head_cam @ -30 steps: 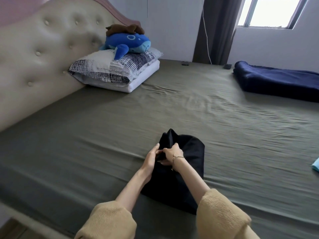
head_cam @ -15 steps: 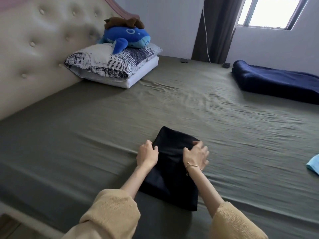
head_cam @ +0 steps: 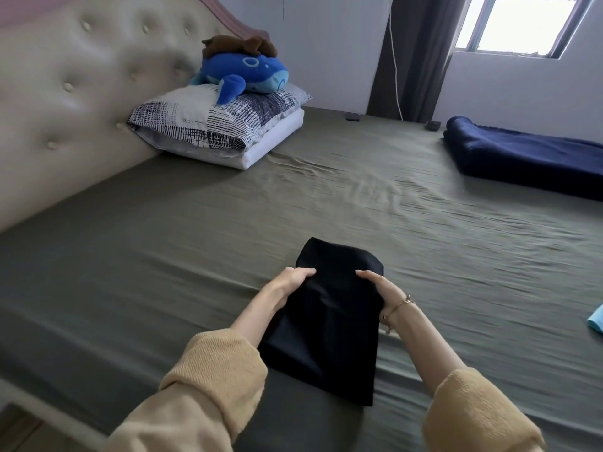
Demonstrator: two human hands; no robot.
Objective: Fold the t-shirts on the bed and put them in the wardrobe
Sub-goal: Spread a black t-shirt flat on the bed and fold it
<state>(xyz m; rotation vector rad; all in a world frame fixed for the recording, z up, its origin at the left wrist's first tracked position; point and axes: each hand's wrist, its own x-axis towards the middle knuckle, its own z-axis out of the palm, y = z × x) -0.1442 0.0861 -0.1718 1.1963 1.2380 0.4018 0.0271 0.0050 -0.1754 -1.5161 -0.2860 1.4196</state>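
1. While the left hand [head_cam: 290,282] grips the folded black shirt's [head_cam: 326,321] left edge, thumb on top, the right hand [head_cam: 380,288] grips its right edge; it lies on the bed [head_cam: 195,243].
2. Judging by that, folding looks finished; wardrobe trip remains.
3. Count: one black shirt, one light-blue cloth [head_cam: 595,319] at right, possibly another shirt.

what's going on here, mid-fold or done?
A person is folding a black t-shirt on the bed. It is already down to a narrow rectangle lying on the olive sheet. The left hand and right hand each grip a side edge near its far end, thumbs on top. A light blue garment lies at the right edge. No wardrobe is in view.
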